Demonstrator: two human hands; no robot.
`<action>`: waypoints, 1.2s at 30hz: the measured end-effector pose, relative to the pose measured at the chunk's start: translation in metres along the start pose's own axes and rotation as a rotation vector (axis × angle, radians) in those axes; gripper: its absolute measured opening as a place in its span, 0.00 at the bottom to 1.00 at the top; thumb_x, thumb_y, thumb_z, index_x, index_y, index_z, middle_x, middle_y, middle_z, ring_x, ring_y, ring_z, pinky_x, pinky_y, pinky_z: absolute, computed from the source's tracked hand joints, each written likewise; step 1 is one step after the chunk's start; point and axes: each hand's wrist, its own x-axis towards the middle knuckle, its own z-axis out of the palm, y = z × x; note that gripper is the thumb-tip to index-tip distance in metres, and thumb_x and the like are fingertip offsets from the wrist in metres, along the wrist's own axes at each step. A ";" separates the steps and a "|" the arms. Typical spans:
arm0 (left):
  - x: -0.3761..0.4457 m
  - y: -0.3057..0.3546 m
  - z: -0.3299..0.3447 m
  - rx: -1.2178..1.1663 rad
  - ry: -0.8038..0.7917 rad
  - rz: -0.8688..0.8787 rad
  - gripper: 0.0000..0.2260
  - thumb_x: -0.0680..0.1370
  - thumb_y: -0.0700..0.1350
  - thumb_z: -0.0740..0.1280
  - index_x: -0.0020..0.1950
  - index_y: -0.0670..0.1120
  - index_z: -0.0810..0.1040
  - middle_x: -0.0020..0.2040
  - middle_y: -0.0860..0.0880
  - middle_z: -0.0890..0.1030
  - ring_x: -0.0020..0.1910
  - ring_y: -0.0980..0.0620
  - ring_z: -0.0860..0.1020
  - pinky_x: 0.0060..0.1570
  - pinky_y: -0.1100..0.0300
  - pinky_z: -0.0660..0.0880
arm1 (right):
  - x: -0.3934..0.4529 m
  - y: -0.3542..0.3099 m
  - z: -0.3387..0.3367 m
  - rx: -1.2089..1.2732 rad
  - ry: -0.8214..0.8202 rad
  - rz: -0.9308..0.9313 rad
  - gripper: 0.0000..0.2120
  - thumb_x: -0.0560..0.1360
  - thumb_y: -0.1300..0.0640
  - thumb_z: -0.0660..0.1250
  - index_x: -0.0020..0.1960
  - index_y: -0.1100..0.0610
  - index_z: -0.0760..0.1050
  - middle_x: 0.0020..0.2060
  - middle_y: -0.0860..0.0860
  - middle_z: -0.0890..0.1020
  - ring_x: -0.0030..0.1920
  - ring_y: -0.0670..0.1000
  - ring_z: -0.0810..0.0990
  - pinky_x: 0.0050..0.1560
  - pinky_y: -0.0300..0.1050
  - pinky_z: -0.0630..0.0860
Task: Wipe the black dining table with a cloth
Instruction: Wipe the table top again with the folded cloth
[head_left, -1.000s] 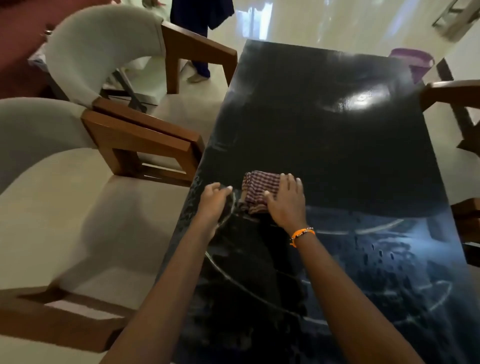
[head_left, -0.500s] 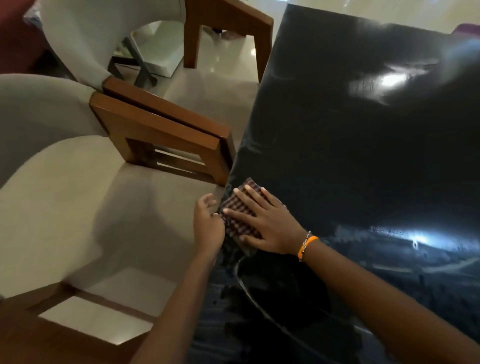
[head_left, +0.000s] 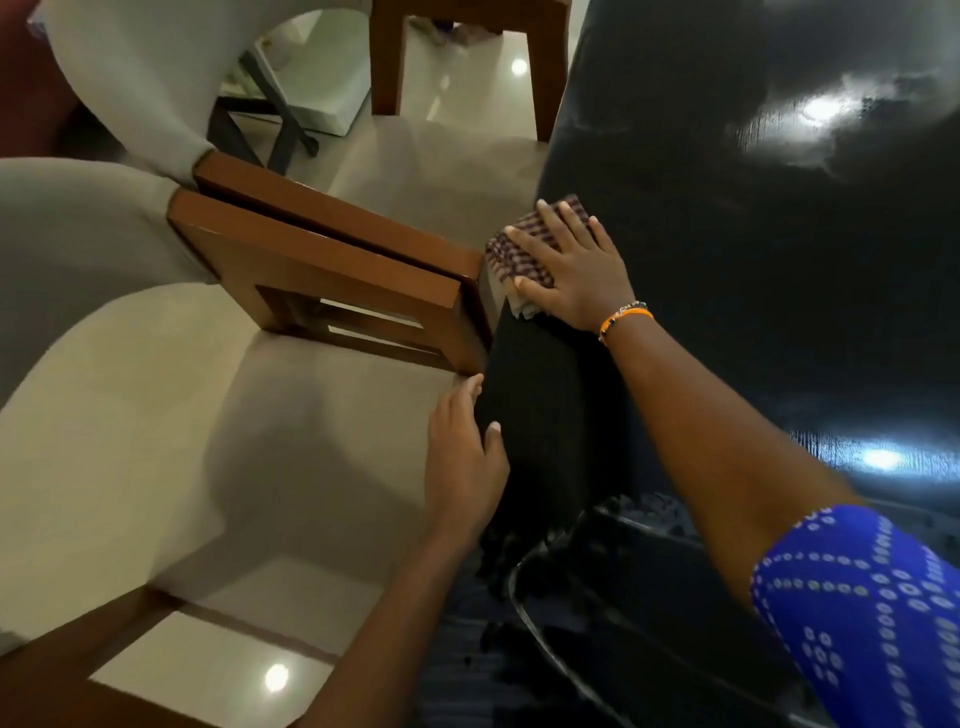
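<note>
The glossy black dining table (head_left: 753, 249) fills the right half of the head view. A folded red-and-white checked cloth (head_left: 511, 252) lies at the table's left edge. My right hand (head_left: 576, 270) presses flat on the cloth with straight, spread fingers; an orange band circles its wrist. My left hand (head_left: 465, 457) rests at the table's left edge nearer to me, thumb on the top and fingers over the side, holding nothing. Pale streaks and circular marks show on the near part of the tabletop.
A wooden-armed chair with a beige seat (head_left: 332, 291) stands tight against the table's left edge beside the cloth. A second similar chair (head_left: 156, 88) stands behind it. Another chair's wooden legs (head_left: 467, 57) are at the table's far left corner. The floor is glossy beige tile.
My right hand has slid the cloth left to the table's edge and then farther away along it. My left hand has parted from the cloth and stays nearer on the edge.
</note>
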 end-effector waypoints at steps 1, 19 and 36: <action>-0.001 0.000 0.000 0.053 -0.014 0.022 0.22 0.77 0.40 0.62 0.71 0.47 0.64 0.66 0.50 0.69 0.66 0.55 0.67 0.64 0.63 0.65 | 0.002 0.000 0.001 -0.002 0.002 0.025 0.29 0.76 0.36 0.51 0.76 0.40 0.51 0.78 0.52 0.51 0.78 0.56 0.48 0.75 0.57 0.44; -0.008 0.014 0.029 0.627 -0.216 0.312 0.41 0.73 0.63 0.63 0.76 0.45 0.47 0.76 0.47 0.54 0.76 0.48 0.50 0.68 0.47 0.34 | -0.141 0.113 -0.009 0.072 0.149 0.811 0.26 0.79 0.46 0.56 0.76 0.44 0.56 0.78 0.54 0.53 0.77 0.57 0.48 0.75 0.61 0.44; -0.059 0.058 0.085 0.573 -0.264 0.363 0.42 0.73 0.62 0.62 0.76 0.45 0.43 0.78 0.48 0.49 0.76 0.48 0.41 0.70 0.49 0.32 | -0.106 0.037 0.002 0.048 0.042 0.131 0.31 0.76 0.36 0.54 0.76 0.41 0.52 0.78 0.52 0.51 0.78 0.55 0.48 0.75 0.59 0.45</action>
